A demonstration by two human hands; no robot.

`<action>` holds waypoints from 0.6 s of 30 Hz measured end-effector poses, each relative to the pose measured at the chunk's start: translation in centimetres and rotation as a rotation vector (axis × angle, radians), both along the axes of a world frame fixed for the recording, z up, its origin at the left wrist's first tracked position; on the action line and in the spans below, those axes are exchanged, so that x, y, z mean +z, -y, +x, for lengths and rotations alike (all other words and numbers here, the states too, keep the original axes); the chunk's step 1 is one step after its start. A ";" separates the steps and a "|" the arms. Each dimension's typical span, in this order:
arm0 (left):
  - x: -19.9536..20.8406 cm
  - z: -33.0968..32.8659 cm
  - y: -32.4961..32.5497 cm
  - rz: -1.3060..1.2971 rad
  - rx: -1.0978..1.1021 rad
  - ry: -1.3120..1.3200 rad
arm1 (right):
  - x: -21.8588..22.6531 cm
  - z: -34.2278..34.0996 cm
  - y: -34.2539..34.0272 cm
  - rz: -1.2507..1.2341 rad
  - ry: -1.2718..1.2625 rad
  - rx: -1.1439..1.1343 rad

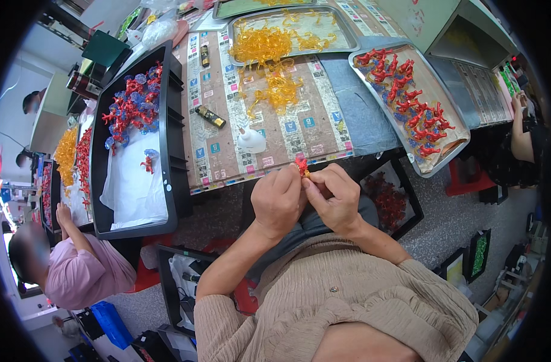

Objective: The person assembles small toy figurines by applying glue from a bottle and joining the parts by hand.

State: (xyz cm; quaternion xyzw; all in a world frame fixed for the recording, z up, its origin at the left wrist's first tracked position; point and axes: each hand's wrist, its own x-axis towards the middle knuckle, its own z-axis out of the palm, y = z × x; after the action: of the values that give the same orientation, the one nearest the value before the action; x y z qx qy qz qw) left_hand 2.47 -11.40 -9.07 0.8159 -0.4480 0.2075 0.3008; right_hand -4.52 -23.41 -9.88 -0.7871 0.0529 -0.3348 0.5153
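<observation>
My left hand [278, 198] and my right hand [337, 198] meet just off the table's front edge, thumbs and fingers pinched together. Between the fingertips sits a small red plastic figure [301, 163] with a bit of yellow at its lower end; the fingers cover most of it. Past the hands, a white squeeze bottle [251, 140] with a thin nozzle stands on the table. Translucent yellow plastic pieces [278, 90] lie in a loose heap farther back, spilling from a metal tray [348, 37] piled with more of them.
To the left, a black crate [172, 151] holds red and translucent blue pieces on white sheeting. A metal tray [462, 137] of red-and-blue figures rests at the right. Two small dark bottles [210, 116] lie on the table. A co-worker in pink [88, 265] sits at left, another person [522, 145] at right.
</observation>
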 end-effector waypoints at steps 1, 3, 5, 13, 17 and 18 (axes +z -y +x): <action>0.0 0.1 0.1 0.026 -0.002 0.010 | -0.2 0.2 0.2 -0.047 0.016 -0.004; -0.5 0.2 0.2 0.012 -0.005 0.015 | -0.2 0.4 0.5 -0.095 0.030 -0.004; -0.7 0.2 0.2 0.000 -0.009 0.018 | 0.0 0.3 0.6 -0.017 -0.040 -0.018; -0.3 0.2 0.8 -0.004 0.003 0.043 | -0.4 0.3 1.4 0.033 -0.139 -0.014; -0.3 0.1 1.2 -0.007 0.003 0.036 | -0.4 0.4 1.4 0.004 -0.145 -0.050; -0.3 0.1 1.2 0.012 0.005 0.037 | -0.4 0.5 1.5 0.001 -0.147 -0.048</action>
State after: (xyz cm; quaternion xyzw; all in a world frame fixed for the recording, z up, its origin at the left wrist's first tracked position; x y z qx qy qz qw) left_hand 2.57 -12.59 -9.38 0.8148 -0.4528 0.2205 0.2872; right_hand -4.03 -24.89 -10.32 -0.8078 0.1098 -0.2884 0.5023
